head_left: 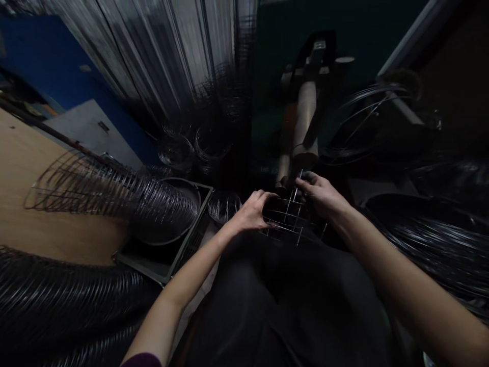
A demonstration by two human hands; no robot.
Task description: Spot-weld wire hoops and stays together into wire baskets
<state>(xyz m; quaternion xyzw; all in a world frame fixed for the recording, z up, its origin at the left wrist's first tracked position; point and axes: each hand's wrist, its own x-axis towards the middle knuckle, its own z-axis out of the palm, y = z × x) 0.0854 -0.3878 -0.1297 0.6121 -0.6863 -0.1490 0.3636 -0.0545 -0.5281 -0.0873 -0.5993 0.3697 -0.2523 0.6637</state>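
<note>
Two long stacks of wire frames fill the left side. The upper stack point(107, 188) lies on its side across a wooden board point(23, 193), and the lower stack point(57, 300) runs along the bottom-left corner. Behind them stand a blue wall point(49, 66) and a grey panel point(87, 130), with corrugated metal sheeting point(164, 46) rising above. The near end of the upper stack reaches over a round basin point(171, 214), which sits in a square tray point(160, 265). Just right of the basin lies a small bundle of wire rings point(225, 206), near the left wrist.

The left hand point(252, 211) comes next. Its fingers curl over the left edge of a wire grid point(290, 216) and clasp it. The grid sits between both hands, low in the middle of the view, above the person's dark lap point(282, 300) and right at the foot of a machine post point(305, 117). Its thin crossed rods catch the light, but the far part fades into shadow.

The right hand point(323, 196) grips the grid's upper right corner, thumb and fingers closed on the rods beside the bottom end of the post. The post, a pale cylinder, slants up and away from the hands toward a dark head.

Farther right, large wire hoops point(367, 117) lean in the dim background. A broad heap of dark wire rings point(431, 239) spreads along the right edge beyond the right forearm.
</note>
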